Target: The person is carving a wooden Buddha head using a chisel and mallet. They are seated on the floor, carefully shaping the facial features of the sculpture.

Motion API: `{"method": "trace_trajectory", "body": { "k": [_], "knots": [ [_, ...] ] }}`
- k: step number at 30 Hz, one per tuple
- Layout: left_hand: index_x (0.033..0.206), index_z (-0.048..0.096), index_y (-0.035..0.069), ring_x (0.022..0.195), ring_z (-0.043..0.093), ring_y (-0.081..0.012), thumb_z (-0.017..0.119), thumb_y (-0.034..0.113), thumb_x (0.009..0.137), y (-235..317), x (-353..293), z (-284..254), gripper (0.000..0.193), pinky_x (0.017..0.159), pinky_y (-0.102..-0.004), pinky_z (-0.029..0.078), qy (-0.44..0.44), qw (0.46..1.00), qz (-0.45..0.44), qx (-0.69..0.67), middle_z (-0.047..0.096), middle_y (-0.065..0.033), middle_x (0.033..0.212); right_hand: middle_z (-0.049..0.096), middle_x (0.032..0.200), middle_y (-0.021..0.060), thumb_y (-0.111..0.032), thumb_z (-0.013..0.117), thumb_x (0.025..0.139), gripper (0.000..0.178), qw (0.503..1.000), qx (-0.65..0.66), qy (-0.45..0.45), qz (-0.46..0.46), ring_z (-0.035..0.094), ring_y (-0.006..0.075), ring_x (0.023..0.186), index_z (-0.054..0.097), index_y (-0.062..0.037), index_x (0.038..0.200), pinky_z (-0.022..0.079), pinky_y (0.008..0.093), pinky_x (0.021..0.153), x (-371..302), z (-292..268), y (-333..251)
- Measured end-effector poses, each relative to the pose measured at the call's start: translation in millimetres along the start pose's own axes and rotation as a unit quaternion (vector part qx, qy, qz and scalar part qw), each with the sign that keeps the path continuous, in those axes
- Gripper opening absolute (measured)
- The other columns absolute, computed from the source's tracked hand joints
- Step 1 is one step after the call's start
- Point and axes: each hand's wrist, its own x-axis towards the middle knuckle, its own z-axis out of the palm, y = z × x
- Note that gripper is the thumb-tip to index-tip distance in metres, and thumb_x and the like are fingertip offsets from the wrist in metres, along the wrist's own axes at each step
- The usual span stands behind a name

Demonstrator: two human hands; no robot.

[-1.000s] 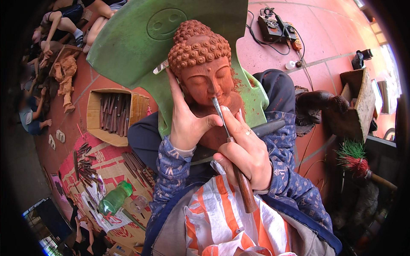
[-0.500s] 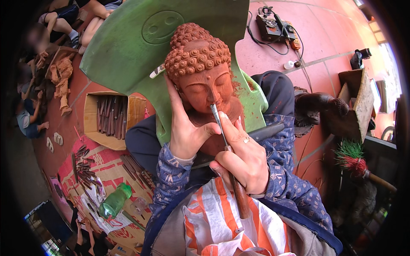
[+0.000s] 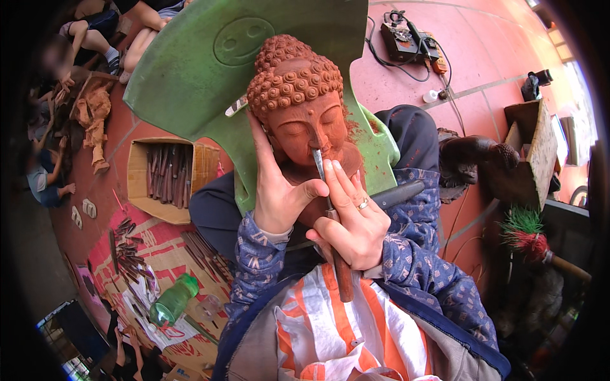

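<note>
A reddish-brown carved Buddha bust [image 3: 302,120] with a curled-knob hairdo leans back on a green plastic chair [image 3: 184,82] in front of me. My left hand [image 3: 279,193] holds its cheek and neck on the left side, fingers running behind the jaw and thumb stretched toward the blade. In my right hand [image 3: 352,225] is a wood-carving chisel [image 3: 319,164] with a brown wooden handle. Its metal tip touches the face around the nose and upper lip. The handle end points down toward my striped orange-and-white cloth [image 3: 311,305]. Reddish shavings lie on the chair beside the bust.
Left of me stand a cardboard box [image 3: 143,213] of tools, loose chisels [image 3: 127,254] and a green bottle [image 3: 173,301] on cardboard. At right are a dark wooden statue [image 3: 470,155], a wooden box [image 3: 537,171] and a brush [image 3: 524,235]. A corded power unit [image 3: 403,43] lies ahead. Other people sit far left.
My right hand has shifted slightly left and the chisel's handle end has swung left and up, so the tool stands straighter. Its tip stays near the nose; my left hand keeps its hold.
</note>
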Motion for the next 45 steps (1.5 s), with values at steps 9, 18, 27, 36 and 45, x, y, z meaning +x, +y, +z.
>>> {"method": "trace_trajectory", "body": {
  "k": [9, 18, 27, 36, 45],
  "knots": [
    [0.149, -0.013, -0.007, 0.143, 0.024, -0.0353, 0.079, 0.073, 0.043, -13, 1, -7, 0.162, 0.116, -0.0429, 0.026, 0.011, 0.995, 0.035, 0.092, 0.013, -0.0306, 0.154, 0.044, 0.129, 0.0457, -0.019, 0.078, 0.069, 0.030, 0.989, 0.145, 0.025, 0.032, 0.053, 0.0525, 0.119, 0.055, -0.0003, 0.075, 0.050, 0.0552, 0.093, -10, -21, 2],
    [0.149, -0.014, -0.005, 0.143, 0.025, -0.0346, 0.081, 0.070, 0.046, -14, 1, -7, 0.159, 0.116, -0.0427, 0.026, 0.011, 0.997, 0.033, 0.063, 0.014, -0.0297, 0.154, 0.040, 0.136, 0.0418, -0.016, 0.076, 0.075, 0.029, 0.990, 0.133, -0.052, -0.003, 0.046, 0.0521, 0.127, 0.053, 0.0013, 0.079, 0.041, 0.0573, 0.103, -4, -27, -6],
    [0.149, -0.016, -0.004, 0.142, 0.027, -0.0333, 0.082, 0.067, 0.052, -9, 1, -4, 0.155, 0.115, -0.0414, 0.028, 0.000, 0.999, 0.020, 0.026, 0.017, -0.0282, 0.153, 0.041, 0.134, 0.0444, -0.015, 0.077, 0.074, 0.028, 0.993, 0.100, -0.067, 0.014, 0.051, 0.0521, 0.122, 0.055, 0.0013, 0.078, 0.042, 0.0546, 0.103, 6, -28, -11],
    [0.149, -0.016, -0.006, 0.141, 0.028, -0.0334, 0.083, 0.066, 0.053, -9, 1, -6, 0.155, 0.115, -0.0412, 0.028, -0.001, 0.999, 0.025, 0.040, 0.018, -0.0284, 0.153, 0.039, 0.133, 0.0464, -0.012, 0.075, 0.076, 0.028, 0.992, 0.096, -0.073, 0.023, 0.051, 0.0539, 0.121, 0.052, 0.0023, 0.077, 0.044, 0.0550, 0.101, 9, -30, -13],
    [0.149, -0.016, -0.005, 0.142, 0.027, -0.0337, 0.081, 0.067, 0.054, -11, 1, -8, 0.154, 0.115, -0.0412, 0.028, -0.004, 0.998, 0.032, 0.051, 0.017, -0.0285, 0.153, 0.039, 0.134, 0.0447, -0.017, 0.072, 0.082, 0.028, 0.994, 0.080, -0.072, 0.026, 0.049, 0.0539, 0.122, 0.052, 0.0028, 0.082, 0.043, 0.0579, 0.101, 6, -26, -15]
  ]
}}
